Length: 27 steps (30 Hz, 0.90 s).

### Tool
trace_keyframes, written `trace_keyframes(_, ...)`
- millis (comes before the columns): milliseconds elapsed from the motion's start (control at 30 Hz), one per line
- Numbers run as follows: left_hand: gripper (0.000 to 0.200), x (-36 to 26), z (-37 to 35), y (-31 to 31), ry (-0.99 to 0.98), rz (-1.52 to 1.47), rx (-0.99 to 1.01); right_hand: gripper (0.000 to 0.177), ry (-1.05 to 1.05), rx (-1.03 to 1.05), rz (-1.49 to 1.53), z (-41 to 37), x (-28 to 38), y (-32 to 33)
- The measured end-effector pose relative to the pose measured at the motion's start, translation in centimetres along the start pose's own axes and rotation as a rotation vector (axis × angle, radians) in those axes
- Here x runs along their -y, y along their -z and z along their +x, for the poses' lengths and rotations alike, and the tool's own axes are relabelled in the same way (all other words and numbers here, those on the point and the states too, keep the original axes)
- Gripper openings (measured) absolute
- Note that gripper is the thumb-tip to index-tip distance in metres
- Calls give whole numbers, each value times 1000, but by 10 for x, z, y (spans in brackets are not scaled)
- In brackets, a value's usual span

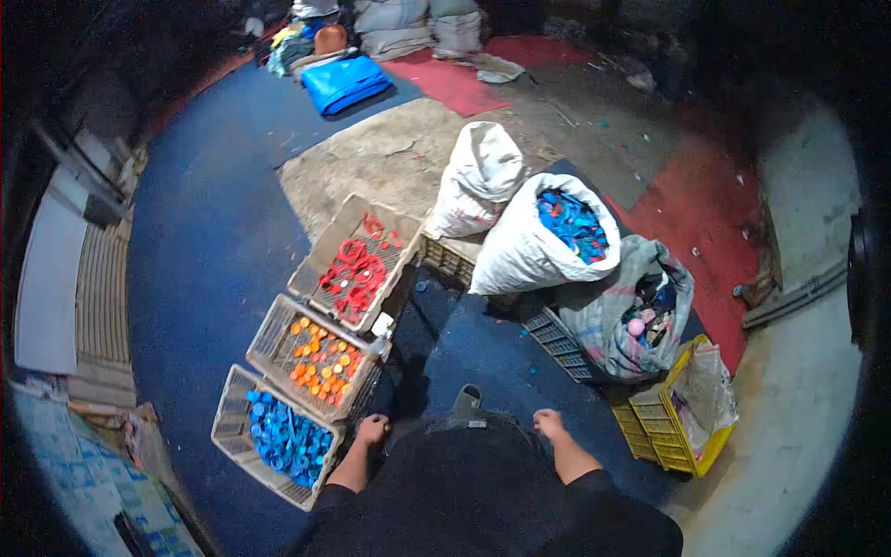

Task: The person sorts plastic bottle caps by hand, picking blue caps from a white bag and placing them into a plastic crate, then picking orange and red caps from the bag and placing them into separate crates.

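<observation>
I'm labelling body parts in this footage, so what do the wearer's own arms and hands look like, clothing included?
The left hand and right hand are bare, with no gloves. Plain black sleeves match the black top and stop partway down, leaving the forearms and wrists uncovered. No watch or band shows; rings would be too small to tell.
</observation>
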State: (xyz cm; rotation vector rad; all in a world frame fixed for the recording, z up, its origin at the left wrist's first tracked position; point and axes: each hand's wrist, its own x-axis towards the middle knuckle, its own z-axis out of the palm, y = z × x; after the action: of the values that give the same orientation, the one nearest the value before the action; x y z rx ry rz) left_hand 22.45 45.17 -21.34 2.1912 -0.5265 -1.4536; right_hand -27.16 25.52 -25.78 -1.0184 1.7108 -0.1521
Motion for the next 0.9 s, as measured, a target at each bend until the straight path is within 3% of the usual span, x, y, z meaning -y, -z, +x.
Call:
trace_keyframes(67, 24, -45, 27, -17, -131, -89, -44, 21, 171, -99, -245, 41, -7, 20)
trace_keyframes(167, 25, -83, 60, -45, -299, -19, -85, 24, 205, -88, -152, 67, 13, 41)
trace_keyframes(300, 25, -161, 52, -45, -455, 78, -113, 27, 163, -93, -70, 77, 49, 43)
trace_keyframes(467, 21, -230, 84, -55, -552, 37, -74, 26, 123, -25, 15, 91, 15, 16)
trace_keyframes(533, 20, -285, 98, -66, -640, 22, -29, 27, 225, 51, -219, 88, 0, 17)
trace_keyframes(567, 18, -305, 117, -77, -699, -33, 7, 30, 160, 115, -269, 90, -3, 18)
trace_keyframes(667, 20, -415, 125, -96, -985, 189, 16, 34, 130, 167, -191, 114, -25, 23)
trace_keyframes(700, 22, -450, 130, -103, -1082, 227, 52, 35, 124, 167, -378, 105, 9, 39)
trace_keyframes(767, 29, -512, 139, -117, -1229, 331, 179, 36, 139, -290, -158, 88, 38, 48)
trace_keyframes(800, 35, -540, 145, -123, -1283, 402, 264, 30, 268, -429, 141, 85, 58, 52)
trace_keyframes(867, 47, -584, 158, -140, -1420, 531, 333, 21, 349, -542, 235, 90, 128, 73)
trace_keyframes(900, 53, -602, 166, -148, -1487, 592, 363, 20, 290, -506, 27, 89, 183, 96)
